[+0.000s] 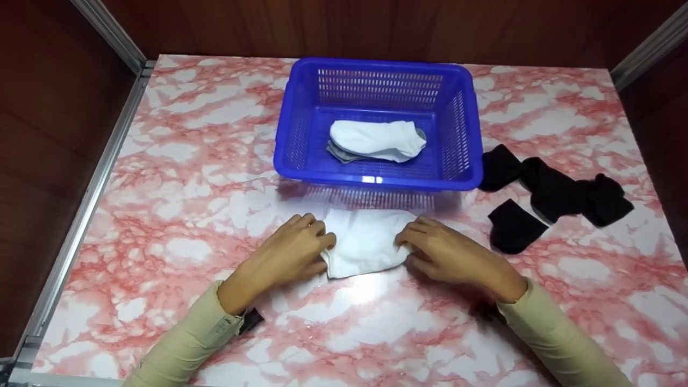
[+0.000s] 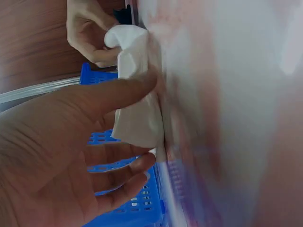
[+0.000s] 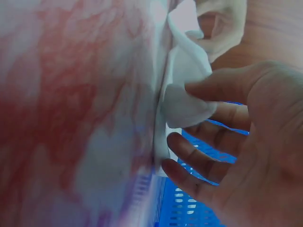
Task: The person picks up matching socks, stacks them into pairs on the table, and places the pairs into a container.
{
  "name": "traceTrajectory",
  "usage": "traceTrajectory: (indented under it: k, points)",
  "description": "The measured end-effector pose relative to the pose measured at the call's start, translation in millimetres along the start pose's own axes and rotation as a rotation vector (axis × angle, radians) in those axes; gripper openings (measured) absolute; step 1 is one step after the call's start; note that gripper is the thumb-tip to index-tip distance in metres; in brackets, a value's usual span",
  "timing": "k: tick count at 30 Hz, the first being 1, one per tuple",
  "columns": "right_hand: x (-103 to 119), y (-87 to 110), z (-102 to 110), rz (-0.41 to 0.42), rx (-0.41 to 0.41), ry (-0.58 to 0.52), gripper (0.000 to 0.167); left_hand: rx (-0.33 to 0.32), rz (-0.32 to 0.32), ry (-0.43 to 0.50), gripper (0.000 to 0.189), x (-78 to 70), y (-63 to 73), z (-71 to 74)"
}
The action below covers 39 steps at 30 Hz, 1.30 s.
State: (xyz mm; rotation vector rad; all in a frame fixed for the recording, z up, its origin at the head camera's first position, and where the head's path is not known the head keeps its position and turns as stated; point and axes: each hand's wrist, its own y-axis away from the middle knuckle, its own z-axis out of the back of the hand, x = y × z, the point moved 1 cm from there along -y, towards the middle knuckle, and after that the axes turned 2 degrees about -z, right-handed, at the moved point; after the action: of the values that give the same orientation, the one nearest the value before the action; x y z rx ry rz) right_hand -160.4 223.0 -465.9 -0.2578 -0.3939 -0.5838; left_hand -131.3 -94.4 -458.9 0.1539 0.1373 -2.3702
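White socks lie flat on the table just in front of the basket, stretched sideways between the two hands. My left hand pinches their left end; in the left wrist view its thumb overlaps the white fabric and the other fingers reach behind. At the right end, my right hand pinches a raised fold between thumb and fingers. Inside the blue basket, another white sock lies on top of grey fabric.
Several black socks lie to the right of the basket, one nearer the right forearm and others in an overlapping row. Dark wooden panels with metal edging stand around the red-and-white marbled table.
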Motion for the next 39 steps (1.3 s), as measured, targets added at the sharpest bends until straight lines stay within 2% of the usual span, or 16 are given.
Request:
traceTrajectory:
  k: [4,10,12,14,16,19,21,23,26,29,33,37,39]
  points:
    - [-2.4,1.4,0.3,-0.014,0.031,-0.039,0.029,-0.009,-0.012,-0.049,0.028,-3.6,0.0,-1.3]
    - [-5.7,1.8,4.9,0.078,0.033,-0.023,0.021,-0.023,-0.021,-0.051,0.009,-4.7,0.2,0.6]
    - [-6.5,1.4,7.7,0.072,0.017,-0.075,0.02,-0.035,-0.023,-0.029,0.007,-3.1,-0.6,2.9]
    - [-6.5,0.4,10.7,0.028,-0.005,-0.211,0.022,-0.06,-0.022,0.013,0.007,-1.0,-2.0,5.8]
    - [-6.0,-0.5,12.6,-0.058,-0.032,-0.398,0.022,-0.095,-0.018,0.081,0.008,1.0,-4.1,8.8]
    - [-4.0,-3.1,14.0,-0.216,-0.082,-0.662,0.019,-0.134,0.035,0.264,0.011,3.8,-6.9,13.6]
    - [-2.4,-5.7,12.8,-0.319,-0.123,-0.766,0.017,-0.152,0.085,0.406,0.012,5.2,-8.7,16.1]
    - [-1.5,-8.5,11.1,-0.392,-0.16,-0.805,0.022,-0.158,0.145,0.535,0.011,7.4,-10.1,16.8]
    - [-2.3,-11.4,8.6,-0.453,-0.202,-0.822,0.033,-0.165,0.206,0.664,0.01,12.1,-12.9,14.7]
    - [-3.9,-13.0,7.2,-0.488,-0.206,-0.8,0.037,-0.164,0.264,0.716,0.012,17.7,-15.7,10.4]
    - [-5.6,-18.2,4.6,-0.552,-0.207,-0.674,0.03,-0.145,0.347,0.702,0.015,23.6,-18.8,4.8]
    - [-6.3,-24.0,1.9,-0.626,-0.18,-0.518,0.017,-0.069,0.411,0.664,0.017,26.1,-20.6,0.6]
    - [-6.5,-25.8,1.0,-0.652,-0.163,-0.46,0.02,-0.022,0.437,0.637,0.022,26.4,-21.4,-0.6]
